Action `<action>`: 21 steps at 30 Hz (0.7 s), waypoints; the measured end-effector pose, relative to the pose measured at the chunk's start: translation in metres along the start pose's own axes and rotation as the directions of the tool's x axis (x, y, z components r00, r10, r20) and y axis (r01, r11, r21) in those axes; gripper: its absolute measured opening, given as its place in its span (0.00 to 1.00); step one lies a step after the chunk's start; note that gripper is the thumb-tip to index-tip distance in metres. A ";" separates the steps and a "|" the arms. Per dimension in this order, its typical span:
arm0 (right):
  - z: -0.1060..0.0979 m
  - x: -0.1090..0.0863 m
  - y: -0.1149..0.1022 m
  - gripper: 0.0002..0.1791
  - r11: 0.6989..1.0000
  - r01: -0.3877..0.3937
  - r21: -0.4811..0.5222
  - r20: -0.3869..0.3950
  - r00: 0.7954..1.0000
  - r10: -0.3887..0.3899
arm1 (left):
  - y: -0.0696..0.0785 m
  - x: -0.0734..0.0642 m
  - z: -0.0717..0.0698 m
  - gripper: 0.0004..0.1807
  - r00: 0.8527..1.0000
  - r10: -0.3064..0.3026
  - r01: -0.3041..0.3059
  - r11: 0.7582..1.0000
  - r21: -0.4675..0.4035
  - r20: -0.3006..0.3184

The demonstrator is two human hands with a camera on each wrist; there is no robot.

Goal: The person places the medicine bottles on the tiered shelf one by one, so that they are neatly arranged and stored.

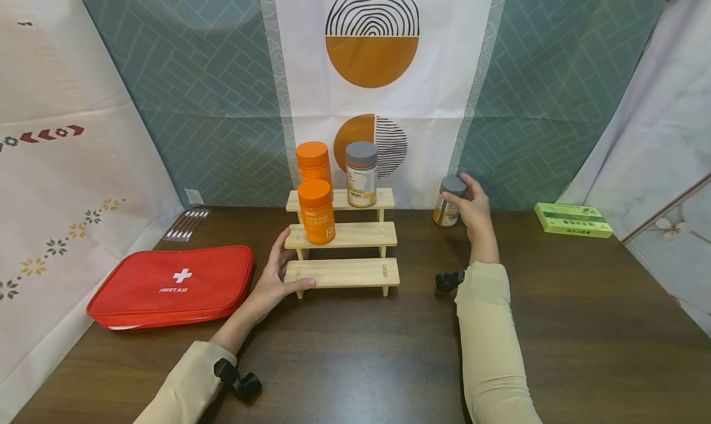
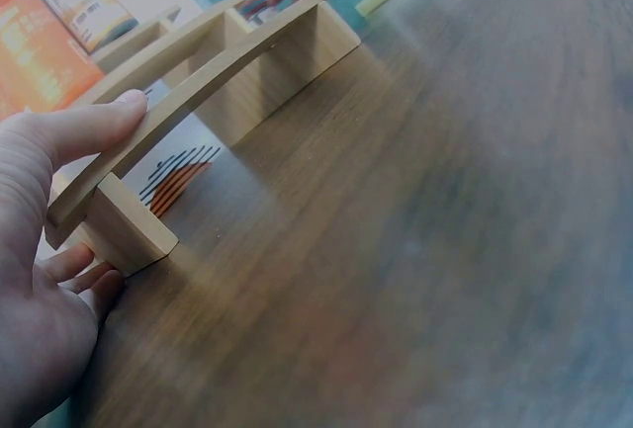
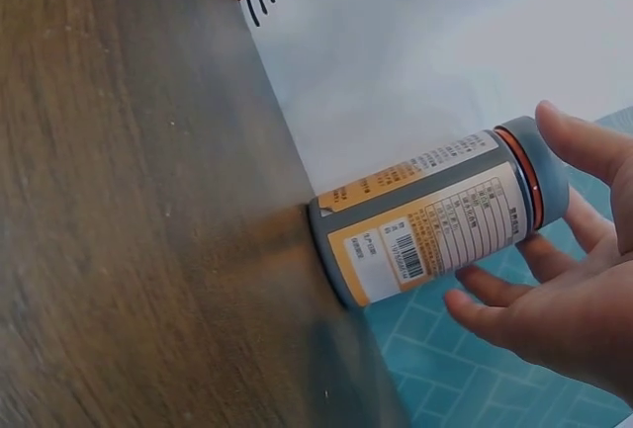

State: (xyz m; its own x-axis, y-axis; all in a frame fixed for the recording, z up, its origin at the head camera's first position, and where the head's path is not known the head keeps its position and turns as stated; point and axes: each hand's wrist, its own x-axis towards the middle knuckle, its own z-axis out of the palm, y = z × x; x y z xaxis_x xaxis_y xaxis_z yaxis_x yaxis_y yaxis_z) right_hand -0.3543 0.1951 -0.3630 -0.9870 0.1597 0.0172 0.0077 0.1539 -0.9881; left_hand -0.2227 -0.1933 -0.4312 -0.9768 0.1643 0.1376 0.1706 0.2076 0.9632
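From the head view we see a dark wooden desk (image 1: pixel 355 362) with a three-step wooden riser (image 1: pixel 342 246) standing toward its far edge, near the middle. Our left hand (image 1: pixel 276 279) grips the riser's left end: the thumb lies on top of the lowest step and the fingers curl round the side, by the middle step. Two orange bottles (image 1: pixel 315 195) stand on the riser, one on the top step and one on the middle step just in front of it; a grey-capped bottle (image 1: pixel 361 173) stands on the top step beside them. Our right hand (image 1: pixel 473 209) holds a small grey-capped bottle (image 1: pixel 447 202), which stands on the desk to the right of the riser, close to the far edge; the fingers wrap over its cap and upper side. A red first-aid pouch (image 1: pixel 172 285) lies near the left edge, with a row of cotton swabs (image 1: pixel 186 224) behind it toward the far left corner. A green box (image 1: pixel 573 219) lies toward the far right corner.

In the left wrist view, the thumb (image 2: pixel 84 127) presses on the lowest step's top edge and the fingertips (image 2: pixel 84 275) sit at the foot of its leg, so the hand pinches that end of the riser.

In the right wrist view, the small grey-capped bottle rests with its base on the desk right at the backdrop cloth. The thumb (image 3: pixel 584 141) touches the cap and the fingers (image 3: pixel 495 314) curve loosely round the labelled side.
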 end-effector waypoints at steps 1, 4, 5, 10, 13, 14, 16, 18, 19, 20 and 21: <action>0.000 0.001 0.001 0.43 1.000 0.001 0.004 -0.002 1.000 -0.001 | 0.000 0.000 0.000 0.61 1.000 0.001 -0.001 1.000 0.000 0.000; 0.000 0.002 0.002 0.41 1.000 -0.005 0.013 -0.006 1.000 0.005 | 0.000 0.000 0.000 0.61 1.000 0.001 -0.001 1.000 -0.001 0.001; 0.001 0.003 0.003 0.41 1.000 -0.007 0.015 -0.007 1.000 0.007 | 0.000 0.000 0.000 0.61 1.000 0.000 0.000 1.000 -0.001 0.002; 0.004 0.004 0.004 0.39 1.000 -0.017 0.023 -0.014 1.000 0.018 | 0.000 0.000 0.000 0.61 1.000 0.004 -0.004 1.000 -0.011 0.003; 0.005 0.004 0.005 0.38 0.999 -0.022 0.027 -0.031 0.999 0.023 | 0.000 0.000 0.000 0.61 1.000 0.011 -0.011 1.000 -0.022 0.004; 0.006 0.004 0.005 0.38 0.999 -0.022 0.029 -0.038 0.999 0.023 | 0.000 0.000 0.000 0.61 1.000 0.014 -0.014 1.000 -0.025 0.005; 0.006 0.004 0.006 0.37 0.999 -0.022 0.031 -0.056 0.998 0.023 | -0.001 0.000 0.000 0.61 1.000 0.018 -0.018 0.999 -0.026 0.006; 0.007 0.004 0.007 0.37 0.999 -0.019 0.032 -0.068 0.997 0.021 | -0.001 0.000 0.000 0.61 1.000 0.020 -0.020 1.000 -0.023 0.004; 0.007 0.004 0.008 0.36 0.999 -0.018 0.033 -0.073 0.997 0.020 | 0.000 0.000 0.000 0.61 1.000 0.021 -0.021 1.000 -0.022 0.006; 0.007 0.004 0.008 0.36 0.999 -0.018 0.034 -0.076 0.997 0.021 | 0.000 0.000 0.000 0.61 1.000 0.021 -0.021 1.000 -0.021 0.006; 0.007 0.004 0.008 0.36 0.999 -0.018 0.035 -0.078 0.997 0.021 | 0.000 0.000 0.000 0.61 1.000 0.021 -0.021 1.000 -0.019 0.007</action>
State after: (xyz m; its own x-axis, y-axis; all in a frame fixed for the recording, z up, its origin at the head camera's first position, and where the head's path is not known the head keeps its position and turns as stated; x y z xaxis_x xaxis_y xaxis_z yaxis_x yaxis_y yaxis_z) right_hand -0.3591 0.1899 -0.3722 -0.9711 0.2387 0.0084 0.0202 0.1171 -0.9929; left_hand -0.2224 -0.1935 -0.4316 -0.9721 0.1753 0.1561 0.1883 0.1857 0.9644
